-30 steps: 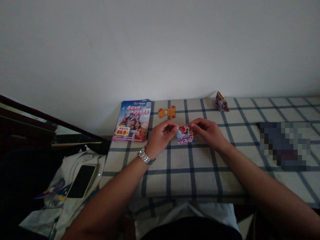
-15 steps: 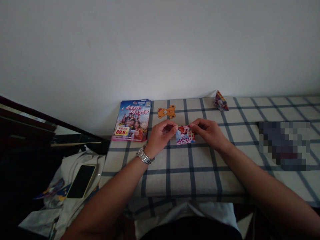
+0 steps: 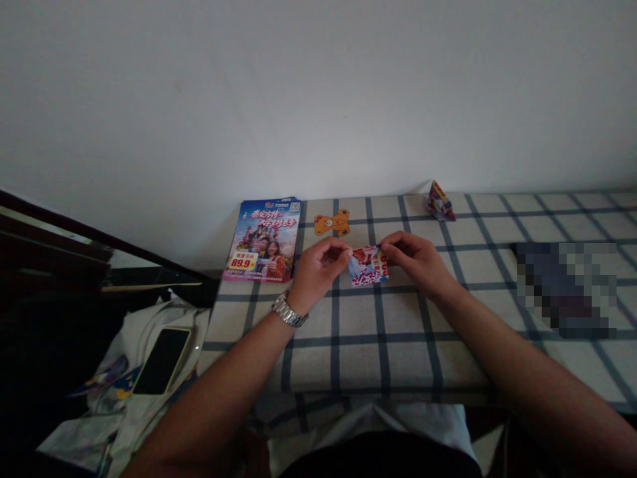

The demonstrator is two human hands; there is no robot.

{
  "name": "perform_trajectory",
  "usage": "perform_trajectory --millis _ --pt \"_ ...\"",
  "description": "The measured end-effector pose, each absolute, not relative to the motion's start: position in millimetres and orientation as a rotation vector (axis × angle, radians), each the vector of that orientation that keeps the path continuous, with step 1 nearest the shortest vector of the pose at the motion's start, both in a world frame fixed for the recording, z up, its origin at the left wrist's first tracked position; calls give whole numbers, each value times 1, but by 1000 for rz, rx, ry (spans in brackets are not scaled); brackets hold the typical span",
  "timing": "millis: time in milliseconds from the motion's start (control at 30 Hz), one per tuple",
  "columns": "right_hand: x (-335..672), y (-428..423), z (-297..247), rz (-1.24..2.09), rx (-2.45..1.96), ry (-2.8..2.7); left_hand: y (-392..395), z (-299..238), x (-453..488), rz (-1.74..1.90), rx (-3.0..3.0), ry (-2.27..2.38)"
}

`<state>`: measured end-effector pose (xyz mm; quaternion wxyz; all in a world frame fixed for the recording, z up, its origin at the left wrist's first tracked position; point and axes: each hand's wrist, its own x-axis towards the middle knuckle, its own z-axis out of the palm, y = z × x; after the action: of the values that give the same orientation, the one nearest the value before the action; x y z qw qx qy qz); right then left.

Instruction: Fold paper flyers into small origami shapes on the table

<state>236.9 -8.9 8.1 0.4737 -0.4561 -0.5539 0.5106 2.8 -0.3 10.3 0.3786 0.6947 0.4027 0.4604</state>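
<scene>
Between my two hands is a small folded flyer (image 3: 367, 267), printed in blue, pink and yellow with its lettering turned on end. My left hand (image 3: 322, 265), with a metal watch at the wrist, pinches its upper left corner between thumb and forefinger. At the upper right corner, my right hand (image 3: 411, 259) grips it the same way. To the left lies a stack of flyers (image 3: 263, 240) in the same colours. A folded paper piece (image 3: 440, 202) of similar print stands at the back, near the wall.
A checked cloth (image 3: 398, 345) covers the table, which meets a white wall. A bear-shaped sticker or cutout (image 3: 332, 223) lies behind my left hand. To the right is a blurred-out dark object (image 3: 562, 292). A phone (image 3: 163, 362) rests on a pale bag at lower left.
My right hand has shifted slightly up, and the folded flyer's right side has turned to show more of its yellow price print. My left hand has barely moved.
</scene>
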Motion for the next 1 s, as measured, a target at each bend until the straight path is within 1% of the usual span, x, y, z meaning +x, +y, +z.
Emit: perform_trajectory --millis 300,533,800,1000 --pt "237 -9 6 1201 -1080 -1383 -1 8 4 1168 1775 999" --pt "234 -9 8 1183 -1154 -1386 -2 9 5 1175 1771 1015" --pt "232 -12 13 1206 -1181 -1614 -1 8 5 1169 1743 1011" --pt "234 -10 10 1109 -1226 -1667 -2 7 6 1159 1738 1005"
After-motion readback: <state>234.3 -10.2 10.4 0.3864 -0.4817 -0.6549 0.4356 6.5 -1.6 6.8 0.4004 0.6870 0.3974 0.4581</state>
